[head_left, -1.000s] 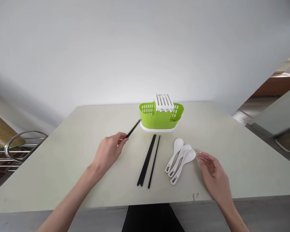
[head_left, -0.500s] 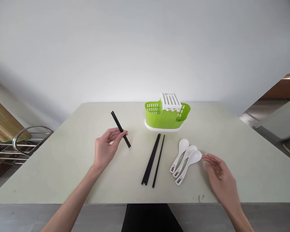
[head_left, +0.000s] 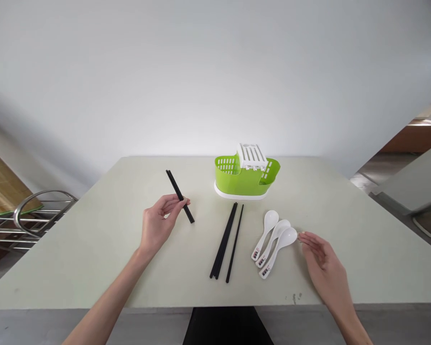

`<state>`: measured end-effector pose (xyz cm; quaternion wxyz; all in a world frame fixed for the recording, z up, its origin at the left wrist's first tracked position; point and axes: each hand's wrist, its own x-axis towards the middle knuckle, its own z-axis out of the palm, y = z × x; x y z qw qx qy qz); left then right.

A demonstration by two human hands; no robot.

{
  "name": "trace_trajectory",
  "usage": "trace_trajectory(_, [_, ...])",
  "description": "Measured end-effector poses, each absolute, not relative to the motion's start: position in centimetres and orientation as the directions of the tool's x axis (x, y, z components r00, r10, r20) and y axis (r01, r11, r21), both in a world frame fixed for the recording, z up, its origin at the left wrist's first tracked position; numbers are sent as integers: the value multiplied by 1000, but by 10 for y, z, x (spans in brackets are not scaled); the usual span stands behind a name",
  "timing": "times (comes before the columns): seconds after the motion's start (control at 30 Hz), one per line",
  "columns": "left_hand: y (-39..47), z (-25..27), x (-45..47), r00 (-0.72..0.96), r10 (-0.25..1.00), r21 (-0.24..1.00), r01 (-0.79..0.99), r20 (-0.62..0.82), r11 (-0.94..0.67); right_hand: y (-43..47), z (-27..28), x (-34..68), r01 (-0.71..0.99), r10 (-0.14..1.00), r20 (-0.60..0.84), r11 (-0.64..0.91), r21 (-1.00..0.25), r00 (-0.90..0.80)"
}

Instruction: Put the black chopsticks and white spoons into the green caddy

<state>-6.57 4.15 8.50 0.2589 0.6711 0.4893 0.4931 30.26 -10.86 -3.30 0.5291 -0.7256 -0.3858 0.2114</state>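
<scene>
Up off the pale matte table (head_left: 93, 249), slim black chopsticks (head_left: 180, 196) pinched in the left hand (head_left: 161, 224) (tilted, smooth). Right hand (head_left: 323, 268) loosely spread, empty, beside three glossy white spoons (head_left: 273, 242); slotted green plastic caddy (head_left: 246, 173) behind.

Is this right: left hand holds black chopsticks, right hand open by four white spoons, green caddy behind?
Not quite. The head view shows three white spoons, not four. The rest stands: the left hand holds black chopsticks, the right hand is open beside the spoons, and the green caddy stands behind.
</scene>
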Motion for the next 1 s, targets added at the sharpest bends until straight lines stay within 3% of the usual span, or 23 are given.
trace_trajectory(0.27, [49,107,-60,-37,929,894,289,368,-342,-107,-38,303,352,795,133,-107,-930,592])
trace_trajectory(0.63, [144,192,16,-79,835,836,128,544,-533,-102,-41,301,314,804,119,-88,-945,583])
trace_trajectory(1.0, [223,146,73,122,889,772,454,440,-445,-97,-49,299,283,782,139,-50,-958,608])
